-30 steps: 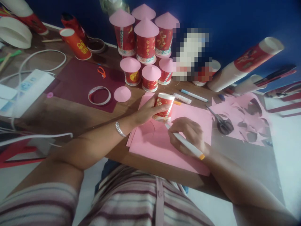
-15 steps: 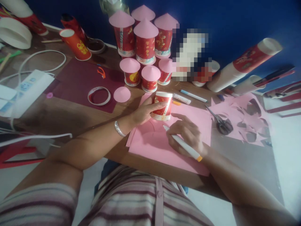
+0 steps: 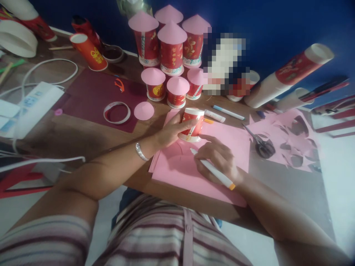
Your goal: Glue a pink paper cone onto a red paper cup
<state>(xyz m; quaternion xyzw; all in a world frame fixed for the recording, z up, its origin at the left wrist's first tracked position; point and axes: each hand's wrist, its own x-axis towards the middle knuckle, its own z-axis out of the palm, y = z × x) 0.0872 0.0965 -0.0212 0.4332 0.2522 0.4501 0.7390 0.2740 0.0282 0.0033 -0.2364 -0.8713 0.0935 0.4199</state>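
Note:
My left hand grips a red paper cup with a white rim and gold and floral markings, thumb across its side, just above the pink paper. In my right hand is a white marker pen with an orange end; its tip points up and left toward the cup. The index finger of that hand reaches close to the cup's base; whether it touches I cannot tell. A thin curved line shows on the pink paper below the cup.
Several red cups with pink paper cones stand at the back. Scissors lie beside cut pink scraps on the right. Behind the pink paper lies a blue-capped marker. A white paper ring and a loose pink cone are left.
My right hand with the marker pen has shifted slightly left. The cup in my left hand has turned or tilted a little; its printed strip now sits further left.

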